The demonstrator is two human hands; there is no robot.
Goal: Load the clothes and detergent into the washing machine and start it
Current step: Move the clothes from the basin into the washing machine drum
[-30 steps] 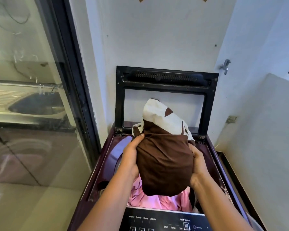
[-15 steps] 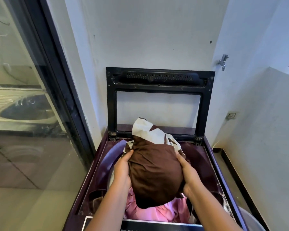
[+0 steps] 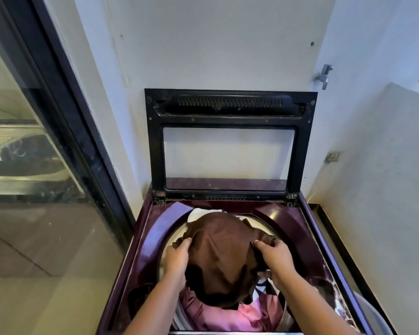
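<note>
- The white wall (image 3: pixel 215 44) is filling the upper part of the head view, behind the machine.
- A dark-framed glass door (image 3: pixel 34 165) is standing along the left side, and its pane is reflecting a room.
- The maroon top-loading washing machine (image 3: pixel 140 262) is standing against the wall, with its round tub opening facing up.
- The black-framed lid (image 3: pixel 230 107) is standing upright at the rear hinges, leaning back toward the wall; its clear window is showing the wall behind it.
- The brown garment bundle (image 3: pixel 220 252) is sitting in the tub opening, bulging above the rim and covering most of the opening.
- A pink garment (image 3: pixel 228 317) is lying inside the tub, under the near edge of the brown bundle.
- The left hand (image 3: pixel 177 259) is grasping the left flank of the brown bundle, fingers curled over the fabric.
- The right hand (image 3: pixel 273 259) is grasping the right flank of the bundle, fingers curled into the folds.
- A white cloth (image 3: pixel 196 213) is showing at the far edge of the bundle, just inside the tub rim.
- A metal tap (image 3: pixel 323 74) is projecting from the wall, above and to the right of the lid.
- A small wall socket (image 3: pixel 333 156) is sitting on the right-hand wall, below the tap.
</note>
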